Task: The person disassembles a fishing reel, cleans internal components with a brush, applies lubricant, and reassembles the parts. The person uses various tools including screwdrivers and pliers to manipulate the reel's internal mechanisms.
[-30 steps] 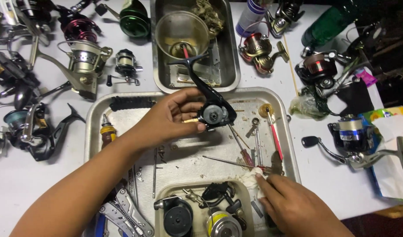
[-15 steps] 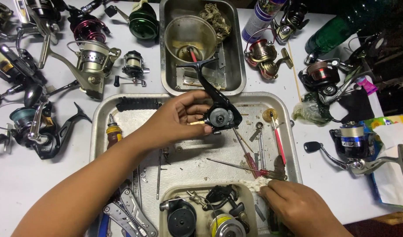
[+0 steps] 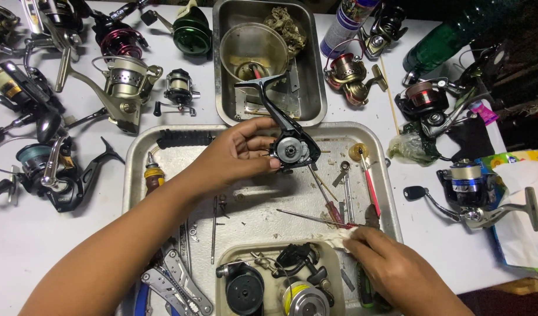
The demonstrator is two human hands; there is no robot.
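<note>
My left hand [image 3: 241,153] grips a black fishing reel body [image 3: 283,136] above the large metal tray [image 3: 163,159]; its open side shows a round silver gear. My right hand [image 3: 392,269] rests at the tray's lower right, fingers closed on a crumpled whitish rag [image 3: 341,237]. Screwdrivers with red handles [image 3: 369,187] lie on the tray between the two hands. Below the reel body, a small beige tub [image 3: 275,253] holds a black spool [image 3: 244,289], a line-filled spool [image 3: 299,297] and other dark parts.
A deep steel pan [image 3: 316,82] with a glass bowl [image 3: 252,50] stands behind the tray. Several fishing reels lie left [image 3: 120,88] and right [image 3: 477,190] on the white table. A multi-tool [image 3: 178,281], a spray can [image 3: 350,23] and a green bottle [image 3: 441,44] are also about.
My left hand has kept the reel body, holding it slightly further right over the tray. My right hand has closed on the rag at the lower right.
</note>
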